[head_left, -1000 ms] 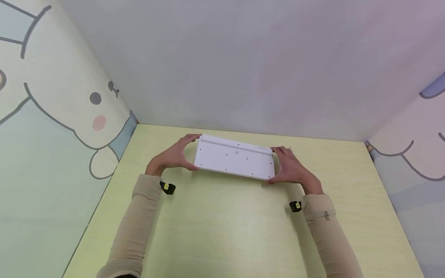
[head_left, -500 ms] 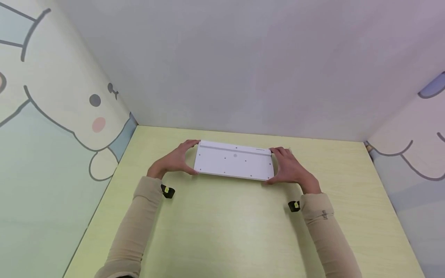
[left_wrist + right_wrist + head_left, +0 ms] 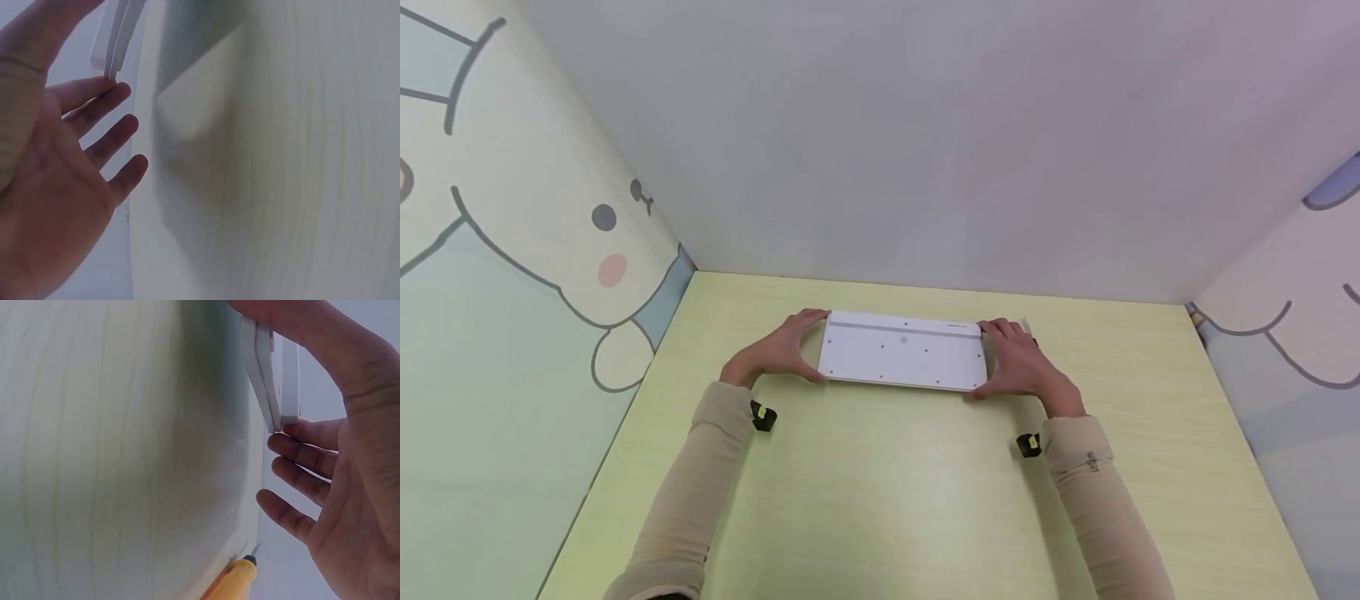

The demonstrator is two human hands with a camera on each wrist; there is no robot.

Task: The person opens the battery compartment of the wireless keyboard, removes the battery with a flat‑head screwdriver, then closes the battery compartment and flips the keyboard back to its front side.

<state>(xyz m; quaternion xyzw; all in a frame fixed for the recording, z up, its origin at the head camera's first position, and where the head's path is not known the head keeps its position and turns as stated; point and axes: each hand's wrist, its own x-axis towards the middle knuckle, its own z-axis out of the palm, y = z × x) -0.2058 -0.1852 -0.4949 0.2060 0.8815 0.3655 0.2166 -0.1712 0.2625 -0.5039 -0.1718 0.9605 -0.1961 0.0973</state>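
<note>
A white keyboard [image 3: 904,352] lies bottom side up between my two hands, its underside dotted with several small dark screw spots. My left hand [image 3: 781,344] pinches its left end, thumb at the near corner and fingers at the far one. At the other end my right hand [image 3: 1017,360] grips in the same way. Both wrist views show the keyboard's end edge-on, held off the tabletop with a shadow on the wood below. In the right wrist view, an orange-handled screwdriver [image 3: 234,581] lies beyond the right hand's fingers; the hand mostly hides it in the head view.
The pale yellow wooden table [image 3: 880,500] spreads out on all sides of the hands. A plain grey wall [image 3: 880,150] rises behind its far edge. Walls with cartoon drawings [image 3: 550,208] stand to the left and right.
Both hands have brought the keyboard slightly nearer to me and a little left. Its left end has come down, so it sits less slanted. The grip stays the same.
</note>
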